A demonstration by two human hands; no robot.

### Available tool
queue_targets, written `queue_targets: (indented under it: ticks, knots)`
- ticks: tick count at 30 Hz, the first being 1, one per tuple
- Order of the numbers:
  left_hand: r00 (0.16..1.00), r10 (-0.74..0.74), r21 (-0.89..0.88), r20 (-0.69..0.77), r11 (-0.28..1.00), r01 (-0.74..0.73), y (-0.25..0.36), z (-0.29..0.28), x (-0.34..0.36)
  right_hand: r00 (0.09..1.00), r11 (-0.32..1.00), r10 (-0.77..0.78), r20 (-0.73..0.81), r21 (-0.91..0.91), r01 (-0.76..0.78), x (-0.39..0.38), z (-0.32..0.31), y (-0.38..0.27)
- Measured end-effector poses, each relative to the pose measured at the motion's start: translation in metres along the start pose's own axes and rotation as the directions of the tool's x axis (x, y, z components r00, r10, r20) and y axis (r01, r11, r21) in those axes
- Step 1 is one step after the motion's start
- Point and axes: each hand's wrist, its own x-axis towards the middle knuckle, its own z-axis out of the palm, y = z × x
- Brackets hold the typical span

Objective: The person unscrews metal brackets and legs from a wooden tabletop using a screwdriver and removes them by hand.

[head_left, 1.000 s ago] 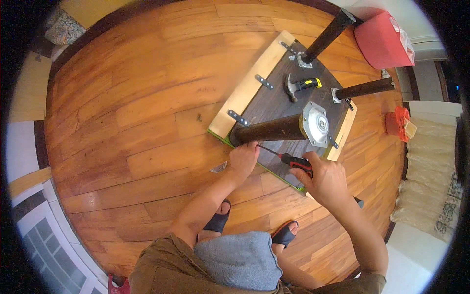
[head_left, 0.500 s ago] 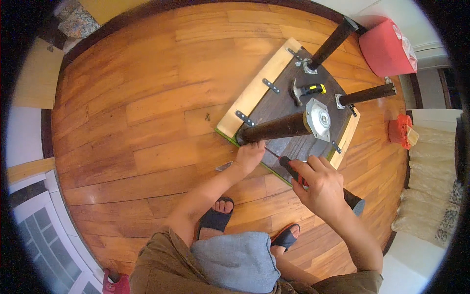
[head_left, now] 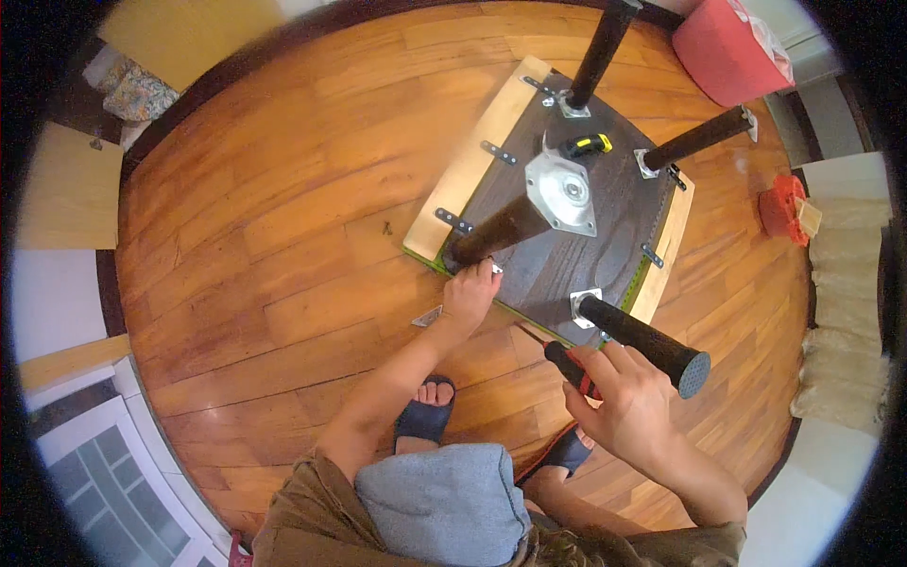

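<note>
My left hand (head_left: 469, 295) is closed on a small silver piece (head_left: 496, 268) at the bottom of a dark leg (head_left: 491, 233), whose metal plate (head_left: 559, 194) faces up. My right hand (head_left: 614, 402) grips a red-and-black screwdriver (head_left: 557, 354), its shaft pointing up-left, apart from the leg. Both are at the near edge of an upside-down dark tabletop (head_left: 576, 255) with light wood side strips (head_left: 487, 142) and black flat brackets (head_left: 453, 220). A dark leg (head_left: 638, 335) stands on a silver plate beside my right hand. A yellow-and-black hammer (head_left: 586, 146) lies partly hidden behind the upturned plate.
Two more legs (head_left: 600, 52) (head_left: 699, 137) stand at the far side of the tabletop. A pink bin (head_left: 718, 52) and red bucket (head_left: 782, 206) stand at the right. A small metal object (head_left: 427, 317) lies on the floor (head_left: 265, 236) near my left forearm.
The screwdriver has pulled away from the leg's bottom, down and right. A small silver piece now shows at my left fingers. The view has shifted, showing more of the near right leg.
</note>
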Motion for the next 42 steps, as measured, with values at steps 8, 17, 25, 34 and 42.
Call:
queue_targets:
  ticks: [8,17,25,34,42]
  knots:
    - [0.999,-0.03,-0.151,0.039,0.988,0.036,0.0,0.002,-0.002,0.998,0.99,-0.055,-0.021,0.128,0.057,-0.017,0.03,0.018]
    - [0.999,-0.052,-0.095,-0.016,0.994,0.05,-0.001,0.004,-0.001,0.999,0.97,-0.039,0.028,0.24,0.031,-0.028,0.038,0.03]
    - [0.975,-0.221,-0.242,0.001,0.946,0.215,-0.001,-0.008,-0.012,0.996,0.965,-0.058,0.07,0.258,0.038,-0.034,0.048,0.035]
    - [0.999,-0.027,-0.137,-0.03,0.99,0.022,-0.012,-0.015,-0.007,0.99,0.97,-0.095,0.106,0.235,0.068,-0.033,0.057,0.03]
    - [0.994,-0.091,-0.073,0.054,0.993,0.095,-0.023,-0.027,-0.012,0.988,0.947,-0.144,0.06,0.298,0.12,-0.03,0.068,0.021]
